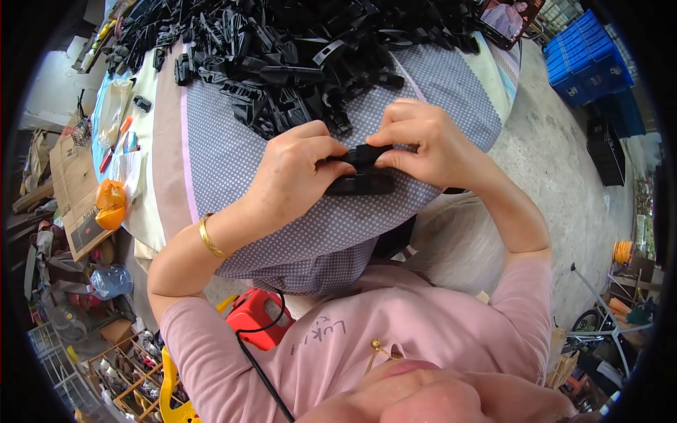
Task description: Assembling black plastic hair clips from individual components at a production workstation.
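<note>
Between my two hands is a small black plastic part [364, 156], pinched at its ends over the near side of the cloth-covered table. My left hand [296, 163] grips its left end with thumb and forefinger. On the other end, the thumb and fingers of my right hand [421, 139] are closed. Just below it lies a longer, smooth black piece [362, 185] on the dotted cloth [282, 211]; whether the two touch I cannot tell. Beyond my hands, a large heap of black plastic parts [282, 74] covers the far side of the table.
A lit screen [506, 20] stands at the far right of the table. Orange peel-like pieces [111, 204] and a red-handled tool [107, 158] lie at the left edge. Blue crates [587, 60] and a black box [605, 151] stand on the floor at right.
</note>
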Available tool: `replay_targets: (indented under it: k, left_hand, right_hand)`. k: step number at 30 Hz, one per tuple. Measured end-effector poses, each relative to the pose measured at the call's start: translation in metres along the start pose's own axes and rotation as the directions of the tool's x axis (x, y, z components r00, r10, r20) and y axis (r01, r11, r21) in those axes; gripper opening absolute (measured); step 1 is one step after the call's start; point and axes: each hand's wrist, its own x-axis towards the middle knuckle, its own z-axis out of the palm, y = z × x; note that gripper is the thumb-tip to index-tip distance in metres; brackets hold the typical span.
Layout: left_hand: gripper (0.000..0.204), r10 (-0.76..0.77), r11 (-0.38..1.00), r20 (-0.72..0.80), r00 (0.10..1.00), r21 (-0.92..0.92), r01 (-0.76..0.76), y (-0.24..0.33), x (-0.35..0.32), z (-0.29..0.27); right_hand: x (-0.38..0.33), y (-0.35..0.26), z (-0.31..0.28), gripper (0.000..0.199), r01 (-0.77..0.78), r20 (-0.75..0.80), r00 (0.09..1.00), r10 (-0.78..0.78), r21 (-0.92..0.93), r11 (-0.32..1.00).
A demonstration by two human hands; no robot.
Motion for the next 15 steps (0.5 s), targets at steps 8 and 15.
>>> replay_targets:
  k: [8,15]
  left_hand:
    - [0.030,0.170,0.921,-0.013,0.985,0.358,-0.154,-0.008,0.006,-0.050]
    - [0.037,0.132,0.855,0.009,0.991,0.506,-0.118,-0.014,0.009,-0.036]
  right_hand:
    - [0.011,-0.003,-0.022,0.026,-0.189,0.333,0.930,0.157,0.066,0.980]
    - [0.028,0.003,0.021,0.028,-0.018,-0.072,0.997,-0.010,-0.379,0.925]
